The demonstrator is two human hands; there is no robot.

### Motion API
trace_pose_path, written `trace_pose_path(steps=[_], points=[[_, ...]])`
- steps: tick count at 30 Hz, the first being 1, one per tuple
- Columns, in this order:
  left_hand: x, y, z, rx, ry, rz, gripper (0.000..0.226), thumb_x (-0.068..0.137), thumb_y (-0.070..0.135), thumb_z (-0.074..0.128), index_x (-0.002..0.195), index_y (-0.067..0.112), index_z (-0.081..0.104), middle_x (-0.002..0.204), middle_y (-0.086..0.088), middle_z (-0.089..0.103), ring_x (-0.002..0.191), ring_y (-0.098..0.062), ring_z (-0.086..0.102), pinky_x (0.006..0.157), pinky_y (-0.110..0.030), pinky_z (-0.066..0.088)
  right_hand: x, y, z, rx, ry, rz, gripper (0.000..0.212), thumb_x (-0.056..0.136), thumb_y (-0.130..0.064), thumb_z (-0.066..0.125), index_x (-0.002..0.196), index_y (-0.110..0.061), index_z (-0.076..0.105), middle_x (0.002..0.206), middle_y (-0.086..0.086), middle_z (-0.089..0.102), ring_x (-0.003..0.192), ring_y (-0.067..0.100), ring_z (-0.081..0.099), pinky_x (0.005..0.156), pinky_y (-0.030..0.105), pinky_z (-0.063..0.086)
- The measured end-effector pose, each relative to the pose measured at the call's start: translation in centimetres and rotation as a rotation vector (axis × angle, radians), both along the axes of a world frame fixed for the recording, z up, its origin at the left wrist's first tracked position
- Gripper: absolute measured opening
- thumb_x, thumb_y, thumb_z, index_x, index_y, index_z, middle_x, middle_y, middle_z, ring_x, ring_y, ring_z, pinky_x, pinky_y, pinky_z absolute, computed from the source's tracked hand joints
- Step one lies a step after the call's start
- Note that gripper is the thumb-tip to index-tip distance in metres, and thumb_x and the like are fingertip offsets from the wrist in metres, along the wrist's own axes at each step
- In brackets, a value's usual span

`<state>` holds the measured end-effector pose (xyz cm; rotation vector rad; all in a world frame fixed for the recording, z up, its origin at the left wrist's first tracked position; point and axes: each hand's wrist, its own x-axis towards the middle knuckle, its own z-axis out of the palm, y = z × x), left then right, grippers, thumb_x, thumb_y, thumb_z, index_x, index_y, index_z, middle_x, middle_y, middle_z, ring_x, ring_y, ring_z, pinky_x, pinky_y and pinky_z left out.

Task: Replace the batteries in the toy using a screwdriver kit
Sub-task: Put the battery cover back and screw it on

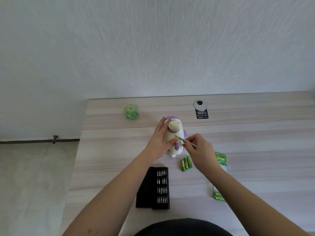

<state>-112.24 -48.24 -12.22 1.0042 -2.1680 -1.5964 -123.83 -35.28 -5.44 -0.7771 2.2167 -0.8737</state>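
— Where is the toy sitting?

— I'm seeing the cream-and-purple toy (173,137) lying near the middle of the table (255,133), toward its far edge. My left hand (161,140) is pressing flat against its side, fingers spread rather than clenched.

— And the other hand?

— My right hand (201,150) is pinching the screwdriver (182,140), its tip touching the toy's body. Loose batteries (186,163) are lying just beside that wrist; the bit case (154,188) is lying open toward the near edge.
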Motion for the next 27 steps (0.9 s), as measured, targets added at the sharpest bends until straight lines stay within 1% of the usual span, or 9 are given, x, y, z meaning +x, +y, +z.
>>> trace_pose_path(steps=[4,7,11,14,17,20,24,27], points=[[0.0,-0.1,-0.1,-0.002,-0.012,-0.004,0.077,0.085,0.027,0.071,0.147,0.043,0.028,0.157,0.026,0.005,0.142,-0.008,0.025,0.102,-0.037,0.047,0.0,-0.1,0.0,0.004,0.014,0.007,0.007,0.093,-0.024,0.054,0.093,-0.019,0.060,0.086,-0.006,0.069,0.082,0.012,0.064,0.069,0.025,0.048],[-0.1,-0.1,-0.3,-0.007,-0.018,-0.003,0.077,0.084,0.028,0.071,0.147,0.043,0.029,0.156,0.028,0.004,0.142,-0.007,0.025,0.104,-0.043,0.045,0.0,-0.1,0.1,0.009,0.026,0.015,0.008,0.093,-0.023,0.055,0.094,-0.018,0.060,0.086,-0.007,0.068,0.082,0.009,0.063,0.066,0.020,0.046],[-0.1,-0.1,-0.1,-0.002,-0.012,-0.004,0.076,0.083,0.030,0.071,0.146,0.045,0.029,0.157,0.025,0.005,0.142,-0.007,0.025,0.105,-0.045,0.044,-0.2,-0.4,0.3,0.022,0.044,0.039,0.008,0.093,-0.022,0.054,0.094,-0.015,0.059,0.086,-0.004,0.069,0.083,0.014,0.064,0.069,0.027,0.048],[-0.1,0.0,0.2,-0.009,-0.015,-0.011,0.074,0.084,0.032,0.069,0.144,0.048,0.029,0.157,0.026,0.005,0.141,-0.007,0.026,0.105,-0.044,0.044,-0.4,-0.8,0.7,0.046,0.075,0.071,0.009,0.092,-0.022,0.054,0.094,-0.015,0.059,0.085,-0.003,0.068,0.082,0.016,0.064,0.065,0.025,0.047],[-0.1,0.0,0.1,-0.008,-0.022,-0.011,0.074,0.084,0.034,0.070,0.144,0.047,0.029,0.155,0.031,0.004,0.141,-0.009,0.027,0.100,-0.046,0.048,-0.6,-1.4,1.3,0.088,0.116,0.123,0.008,0.091,-0.023,0.054,0.092,-0.016,0.058,0.083,0.001,0.068,0.080,0.021,0.063,0.064,0.031,0.048],[0.0,0.0,0.1,0.001,-0.015,-0.007,0.075,0.084,0.033,0.070,0.145,0.047,0.028,0.153,0.035,0.003,0.142,-0.010,0.026,0.094,-0.048,0.052,-0.9,-2.0,1.8,0.125,0.189,0.200,0.010,0.091,-0.022,0.052,0.091,-0.014,0.058,0.081,0.005,0.067,0.076,0.025,0.061,0.064,0.034,0.048],[0.0,0.0,0.3,0.001,-0.011,0.006,0.075,0.087,0.024,0.069,0.147,0.042,0.028,0.155,0.029,0.004,0.143,-0.008,0.023,0.088,-0.039,0.057,-1.4,-3.1,2.7,0.207,0.351,0.347,0.014,0.091,-0.020,0.048,0.096,-0.011,0.058,0.083,0.010,0.066,0.077,0.030,0.060,0.067,0.037,0.050],[0.0,0.1,0.4,0.038,0.013,0.006,0.074,0.088,0.022,0.069,0.147,0.041,0.029,0.154,0.033,0.003,0.142,-0.010,0.024,0.079,-0.036,0.060,-1.5,-4.4,3.8,0.314,0.486,0.512,0.017,0.091,-0.015,0.046,0.103,-0.008,0.056,0.093,0.012,0.065,0.081,0.031,0.059,0.067,0.035,0.046]])
